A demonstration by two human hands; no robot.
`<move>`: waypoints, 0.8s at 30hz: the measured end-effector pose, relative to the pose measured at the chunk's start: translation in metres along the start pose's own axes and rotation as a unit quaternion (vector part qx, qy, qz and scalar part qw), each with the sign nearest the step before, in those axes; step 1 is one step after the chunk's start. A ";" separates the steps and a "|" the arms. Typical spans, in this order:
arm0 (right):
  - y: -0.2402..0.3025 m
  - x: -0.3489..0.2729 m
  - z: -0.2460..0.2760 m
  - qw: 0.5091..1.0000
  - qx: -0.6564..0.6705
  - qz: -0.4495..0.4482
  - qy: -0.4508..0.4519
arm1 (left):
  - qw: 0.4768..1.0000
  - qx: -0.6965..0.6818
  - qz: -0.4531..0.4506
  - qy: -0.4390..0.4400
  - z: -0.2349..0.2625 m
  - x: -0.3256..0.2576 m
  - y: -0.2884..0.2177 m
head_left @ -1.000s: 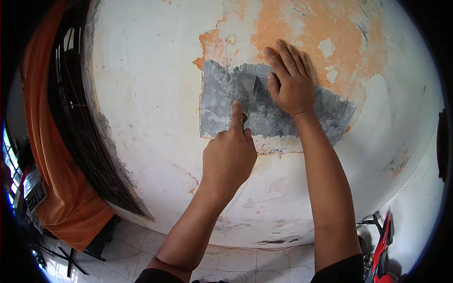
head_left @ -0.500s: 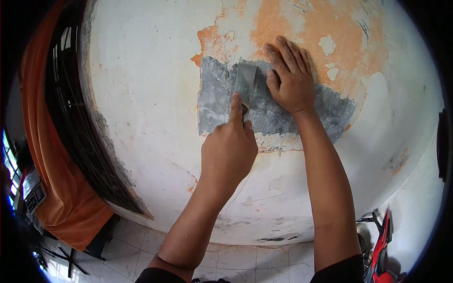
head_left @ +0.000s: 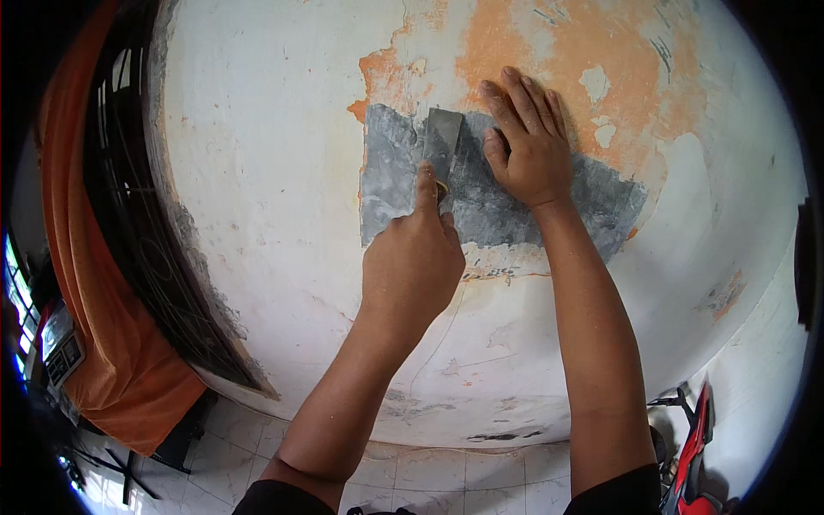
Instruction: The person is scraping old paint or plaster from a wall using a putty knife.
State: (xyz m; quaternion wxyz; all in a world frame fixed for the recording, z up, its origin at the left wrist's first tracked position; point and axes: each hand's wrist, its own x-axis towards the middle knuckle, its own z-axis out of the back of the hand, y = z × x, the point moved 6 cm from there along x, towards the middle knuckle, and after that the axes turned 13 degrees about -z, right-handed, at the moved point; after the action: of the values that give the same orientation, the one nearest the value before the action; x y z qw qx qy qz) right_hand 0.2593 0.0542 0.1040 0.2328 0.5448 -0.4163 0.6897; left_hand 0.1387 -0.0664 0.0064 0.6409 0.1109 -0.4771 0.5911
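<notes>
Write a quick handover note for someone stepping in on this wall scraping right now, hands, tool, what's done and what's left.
Left hand: grips the scraper, index finger along the blade, blade flat on the wall.
Right hand: empty, palm pressed flat on the wall beside the blade.
Done: a grey bare patch is scraped clean under both hands.
Left: orange paint above the patch and flaking white paint around it remain.
Nearby: orange curtain and window grille to the left, red motorbike low right.

A home under repair: a peeling white and orange wall point(head_left: 283, 172) with a grey patch of filler point(head_left: 506, 193) at 12 o'clock, tiled floor point(head_left: 446, 472) at 6 o'clock, orange curtain point(head_left: 112, 360) at 8 o'clock.
</notes>
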 end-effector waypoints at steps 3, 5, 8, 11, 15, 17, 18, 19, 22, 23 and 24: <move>-0.003 -0.003 -0.001 1.000 -0.003 0.002 0.006 | 1.000 -0.007 0.011 0.014 -0.006 -0.003 -0.002; -0.007 -0.003 -0.001 1.000 -0.002 0.005 0.008 | 1.000 -0.002 0.004 0.001 -0.017 -0.015 0.003; 0.001 -0.002 -0.001 1.000 0.005 0.001 0.010 | 0.999 0.005 -0.042 -0.031 0.002 0.002 0.002; 0.000 -0.001 -0.001 1.000 0.005 -0.001 0.009 | 0.999 -0.004 -0.041 -0.026 0.002 0.005 -0.003; -0.004 -0.003 -0.002 1.000 0.001 0.002 0.010 | 0.998 0.025 -0.052 -0.019 -0.012 -0.019 0.002; 0.000 -0.002 -0.002 1.000 0.003 -0.003 0.009 | 0.998 0.032 -0.047 -0.022 -0.007 -0.005 0.002; 0.000 -0.002 -0.001 1.000 0.005 -0.003 0.008 | 0.998 0.038 -0.042 -0.023 -0.003 0.001 0.000; 0.000 -0.002 -0.001 1.000 0.008 -0.003 0.008 | 0.998 0.026 -0.044 -0.025 0.000 0.003 -0.004; -0.003 -0.001 0.001 1.000 0.003 0.003 0.007 | 0.999 0.003 -0.039 -0.027 -0.001 -0.005 -0.001; -0.002 -0.002 0.001 1.000 0.002 0.003 0.006 | 0.999 0.002 -0.040 -0.028 -0.003 -0.009 0.002; -0.001 -0.003 -0.001 1.000 -0.002 -0.001 0.004 | 0.998 0.002 -0.046 -0.037 -0.003 -0.012 0.003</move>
State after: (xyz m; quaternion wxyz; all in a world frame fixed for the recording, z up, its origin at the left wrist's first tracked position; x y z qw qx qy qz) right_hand 0.2604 0.0564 0.1016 0.2357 0.5422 -0.4163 0.6908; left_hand 0.1392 -0.0705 -0.0054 0.6490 0.1557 -0.4941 0.5572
